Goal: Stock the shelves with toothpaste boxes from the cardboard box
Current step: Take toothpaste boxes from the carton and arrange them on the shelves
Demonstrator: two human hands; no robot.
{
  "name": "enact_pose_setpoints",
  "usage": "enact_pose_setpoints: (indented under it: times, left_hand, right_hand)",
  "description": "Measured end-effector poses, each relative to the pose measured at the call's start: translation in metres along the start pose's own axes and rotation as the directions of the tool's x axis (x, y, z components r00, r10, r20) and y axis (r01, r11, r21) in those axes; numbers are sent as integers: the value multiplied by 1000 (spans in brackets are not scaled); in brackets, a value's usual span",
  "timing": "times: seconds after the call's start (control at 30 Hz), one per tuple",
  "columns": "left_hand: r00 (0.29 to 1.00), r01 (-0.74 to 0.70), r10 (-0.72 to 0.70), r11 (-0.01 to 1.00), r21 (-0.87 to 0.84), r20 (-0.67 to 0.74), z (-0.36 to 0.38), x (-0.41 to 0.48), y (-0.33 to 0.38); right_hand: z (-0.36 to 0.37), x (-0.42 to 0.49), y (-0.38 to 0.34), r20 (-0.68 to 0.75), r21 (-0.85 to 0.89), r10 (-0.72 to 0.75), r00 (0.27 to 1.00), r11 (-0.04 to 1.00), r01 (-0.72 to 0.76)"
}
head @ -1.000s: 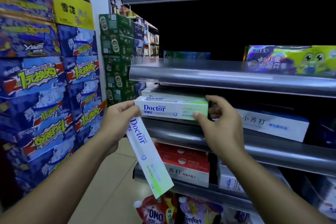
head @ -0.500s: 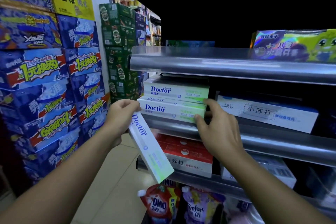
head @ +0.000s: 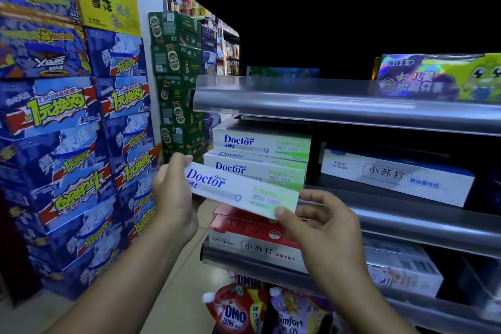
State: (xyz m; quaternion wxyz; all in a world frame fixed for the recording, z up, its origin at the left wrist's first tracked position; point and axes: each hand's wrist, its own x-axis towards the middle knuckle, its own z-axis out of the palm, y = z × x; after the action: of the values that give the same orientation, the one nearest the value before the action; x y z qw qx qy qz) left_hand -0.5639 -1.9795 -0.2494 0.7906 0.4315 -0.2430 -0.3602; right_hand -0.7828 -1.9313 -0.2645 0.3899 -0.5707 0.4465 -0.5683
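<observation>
A white and green Doctor toothpaste box is held level in front of the shelf. My left hand grips its left end and my right hand pinches its right end. Behind it two more Doctor boxes lie stacked at the left end of the middle shelf. The cardboard box is out of view.
A white and blue toothpaste box lies further right on the same shelf. Red and white boxes fill the shelf below, detergent pouches hang under it. A colourful box sits on the upper shelf. Blue drink cartons are stacked on the left.
My left hand swung the hanging box up to level. My right hand left the stacked boxes and took hold of the held box's right end.
</observation>
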Motion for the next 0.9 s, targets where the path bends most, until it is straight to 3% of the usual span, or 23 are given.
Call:
enact_pose_setpoints:
  times: [0.2,0.33,0.43,0.57,0.9]
  left_hand:
    - [960,-224,207,972,76,189,0,0,16]
    - [909,-333,263,925,185,323,7,13,29]
    - [912,-343,256,905,253,321,14,26,31]
    - [923,-343,215,837,427,319,11,39,21]
    - [942,-334,243,723,605,230,9,44,8]
  right_hand:
    - [-14,28,-11,-115,-78,-206,972,977,198]
    - [-13,53,-24,-137,-180,-295,946,946,269]
    - [-8,65,-29,-149,-237,-345,927,922,305]
    - [-3,74,-23,-93,-486,-336,937,837,252]
    - [-4,91,-14,-72,-485,-289,955,846,220]
